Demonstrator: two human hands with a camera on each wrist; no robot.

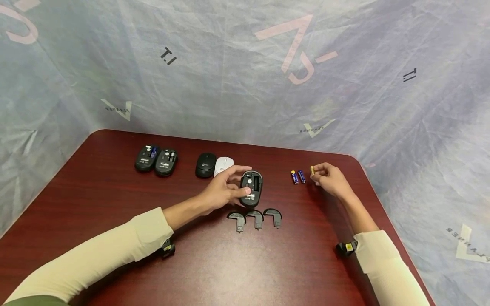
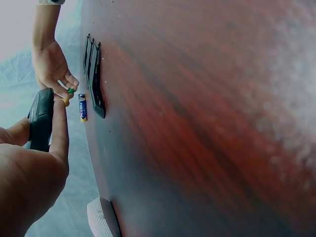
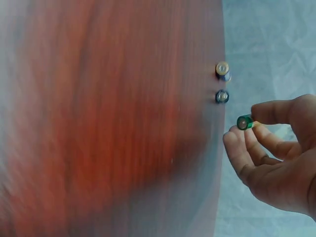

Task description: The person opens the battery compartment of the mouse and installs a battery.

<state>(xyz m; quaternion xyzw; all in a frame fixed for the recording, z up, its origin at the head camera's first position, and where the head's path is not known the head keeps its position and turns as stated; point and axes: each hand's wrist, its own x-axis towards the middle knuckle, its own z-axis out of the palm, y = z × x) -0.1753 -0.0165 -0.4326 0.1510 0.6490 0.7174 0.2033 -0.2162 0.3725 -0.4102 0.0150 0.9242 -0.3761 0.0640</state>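
Observation:
My left hand (image 1: 223,189) grips a black computer mouse (image 1: 251,199), its underside turned up and its battery slot bare. At the right, my right hand (image 1: 330,178) pinches a yellow and green battery (image 3: 245,122) between thumb and fingers, raised over the table. Just left of that hand lie two blue batteries, one blue battery (image 1: 294,177) with a yellow end and another blue battery (image 1: 301,176) beside it. Below the held mouse, three black battery covers (image 1: 258,219) lie in a row.
Two black mice lie upside down at the left, one mouse (image 1: 146,158) with a blue battery in its slot, the other mouse (image 1: 166,162) with a silvery one. A black mouse (image 1: 206,165) and a white mouse (image 1: 223,164) sit behind my left hand. A fabric backdrop (image 1: 245,76) rises behind the table.

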